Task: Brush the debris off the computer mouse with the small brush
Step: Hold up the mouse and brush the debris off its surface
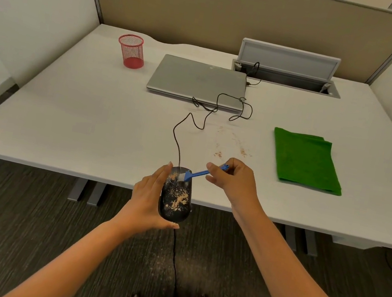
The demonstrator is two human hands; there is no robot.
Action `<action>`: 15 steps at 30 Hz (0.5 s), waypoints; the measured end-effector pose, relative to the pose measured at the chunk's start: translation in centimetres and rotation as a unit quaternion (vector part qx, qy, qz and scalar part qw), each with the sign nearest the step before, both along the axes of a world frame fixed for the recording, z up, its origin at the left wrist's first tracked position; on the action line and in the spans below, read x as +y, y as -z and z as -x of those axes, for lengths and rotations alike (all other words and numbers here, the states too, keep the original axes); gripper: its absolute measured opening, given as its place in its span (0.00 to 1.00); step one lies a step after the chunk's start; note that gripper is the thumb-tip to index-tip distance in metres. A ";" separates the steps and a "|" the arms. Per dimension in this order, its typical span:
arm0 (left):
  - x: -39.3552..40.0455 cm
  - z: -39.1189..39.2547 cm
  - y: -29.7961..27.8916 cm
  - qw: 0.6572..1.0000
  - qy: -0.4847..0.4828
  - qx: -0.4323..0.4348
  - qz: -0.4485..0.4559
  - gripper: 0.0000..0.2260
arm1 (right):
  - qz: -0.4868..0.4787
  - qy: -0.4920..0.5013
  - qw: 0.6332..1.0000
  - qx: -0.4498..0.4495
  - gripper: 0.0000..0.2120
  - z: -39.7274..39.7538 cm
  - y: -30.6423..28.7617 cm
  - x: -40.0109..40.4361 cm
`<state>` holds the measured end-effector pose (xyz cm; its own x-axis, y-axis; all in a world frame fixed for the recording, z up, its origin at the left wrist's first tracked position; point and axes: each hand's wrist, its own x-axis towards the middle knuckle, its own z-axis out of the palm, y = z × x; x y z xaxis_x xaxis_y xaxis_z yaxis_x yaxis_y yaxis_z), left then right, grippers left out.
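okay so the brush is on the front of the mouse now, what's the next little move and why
Probably sweep the small brush down the computer mouse toward its rear. The right hand has its bristles at the front end, and the tan debris lies mostly on the middle and back, while the left hand grips the mouse.

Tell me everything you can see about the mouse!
The computer mouse is black, smooth and rounded, speckled with tan crumbs on top. The left hand holds it up at the desk's near edge. A thin black cord runs from its far end. The small blue brush, pinched by the right hand, touches its far end.
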<state>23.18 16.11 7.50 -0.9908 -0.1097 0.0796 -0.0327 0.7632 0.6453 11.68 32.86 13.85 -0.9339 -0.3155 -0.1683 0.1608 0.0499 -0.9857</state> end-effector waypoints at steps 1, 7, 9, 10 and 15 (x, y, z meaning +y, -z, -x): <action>0.0 -0.1 0.0 1.000 0.000 0.000 0.001 0.58 | 0.004 -0.001 1.000 -0.004 0.14 0.0 0.0 0.0; 0.3 -0.7 0.2 1.000 -0.001 0.008 -0.004 0.58 | 0.049 0.050 0.996 -0.064 0.13 0.9 -0.4 0.0; 0.2 -0.9 0.2 1.000 -0.002 0.007 -0.008 0.58 | 0.047 0.051 0.994 -0.088 0.12 0.9 -0.3 0.0; 0.2 -1.0 0.2 1.000 -0.004 0.006 -0.008 0.58 | 0.050 0.053 0.993 -0.098 0.11 0.9 -0.1 0.1; 0.1 -1.6 0.0 1.000 -0.006 -0.002 -0.004 0.58 | 0.094 0.074 0.982 -0.146 0.08 1.1 0.0 0.7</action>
